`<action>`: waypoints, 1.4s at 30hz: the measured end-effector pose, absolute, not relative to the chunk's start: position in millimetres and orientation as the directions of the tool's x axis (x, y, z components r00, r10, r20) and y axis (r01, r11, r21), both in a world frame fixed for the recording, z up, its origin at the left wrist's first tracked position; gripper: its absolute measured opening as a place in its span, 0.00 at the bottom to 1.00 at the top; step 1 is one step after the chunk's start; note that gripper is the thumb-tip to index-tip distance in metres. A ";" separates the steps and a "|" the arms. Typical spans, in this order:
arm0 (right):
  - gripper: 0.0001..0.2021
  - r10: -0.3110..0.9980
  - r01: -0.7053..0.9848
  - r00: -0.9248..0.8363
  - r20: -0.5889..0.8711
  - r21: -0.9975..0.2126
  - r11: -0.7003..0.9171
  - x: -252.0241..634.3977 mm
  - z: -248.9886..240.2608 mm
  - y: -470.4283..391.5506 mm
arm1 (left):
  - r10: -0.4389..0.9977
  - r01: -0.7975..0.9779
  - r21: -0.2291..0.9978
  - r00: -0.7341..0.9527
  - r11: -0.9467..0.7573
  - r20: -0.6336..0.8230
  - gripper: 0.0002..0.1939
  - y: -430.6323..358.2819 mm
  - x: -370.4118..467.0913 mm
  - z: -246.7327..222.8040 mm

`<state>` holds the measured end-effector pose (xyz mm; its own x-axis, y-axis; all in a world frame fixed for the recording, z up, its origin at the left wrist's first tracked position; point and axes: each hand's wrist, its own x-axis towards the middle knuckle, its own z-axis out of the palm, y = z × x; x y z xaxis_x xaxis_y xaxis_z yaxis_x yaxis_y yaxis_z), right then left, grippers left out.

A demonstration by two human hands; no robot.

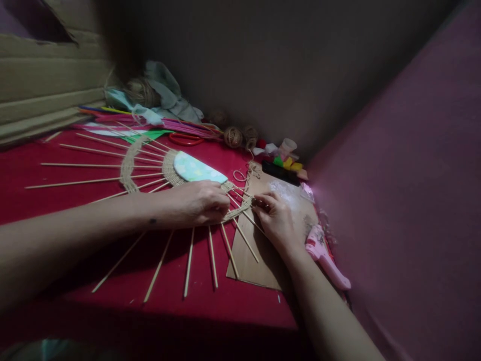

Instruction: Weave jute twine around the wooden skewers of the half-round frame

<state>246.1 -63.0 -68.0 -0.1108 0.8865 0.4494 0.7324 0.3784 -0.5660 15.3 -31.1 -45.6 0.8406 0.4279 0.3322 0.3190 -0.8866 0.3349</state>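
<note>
The band is arcing from left to centre of the frame; my right hand is pinching its end, my left hand curling, its grip hidden. I'm judging the sticks light, stiff, snappable; gripping the softer band seems safer.

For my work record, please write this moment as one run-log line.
left hand: at woven band; right hand: at band's right end; sticks: fanned outward; board: under some sticks; glue gun: right side

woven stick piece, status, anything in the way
Left hand and right hand at woven band. Sticks fanned out, some over wooden board. Pink glue gun apart from both hands.
</note>
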 end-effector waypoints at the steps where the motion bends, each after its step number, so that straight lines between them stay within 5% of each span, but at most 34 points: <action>1: 0.08 0.882 0.729 -0.122 0.455 -0.562 0.391 245.9 -68.1 -63.0 | 0.424 0.308 0.354 0.847 -0.883 0.321 0.09 -31.7 14.8 -44.8; 6: 0.08 0.873 0.740 -0.144 0.467 -0.535 0.408 245.7 -68.9 -62.2 | 0.373 0.247 0.392 0.882 -0.886 0.288 0.09 -35.5 16.7 -46.9; 17: 0.08 0.851 0.764 -0.178 0.494 -0.475 0.436 251.2 -57.1 -73.3 | 0.305 0.212 0.277 0.885 -0.937 0.353 0.08 -45.1 19.1 -46.0; 33: 0.09 0.810 0.635 -0.485 0.331 -0.504 0.586 246.6 -47.8 -86.7 | 0.320 0.193 0.382 0.897 -0.904 0.306 0.06 -48.9 22.0 -41.7; 42: 0.06 0.852 0.694 -0.455 0.259 -0.496 0.522 243.0 -48.8 -89.8 | 0.303 0.165 0.417 0.907 -0.894 0.291 0.08 -59.3 27.1 -41.3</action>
<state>243.0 -89.8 -48.8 -0.4550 0.8518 0.2595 0.6942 0.5218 -0.4957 27.1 -59.3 -41.3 0.9075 0.3028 0.2912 0.1646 -0.8941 0.4166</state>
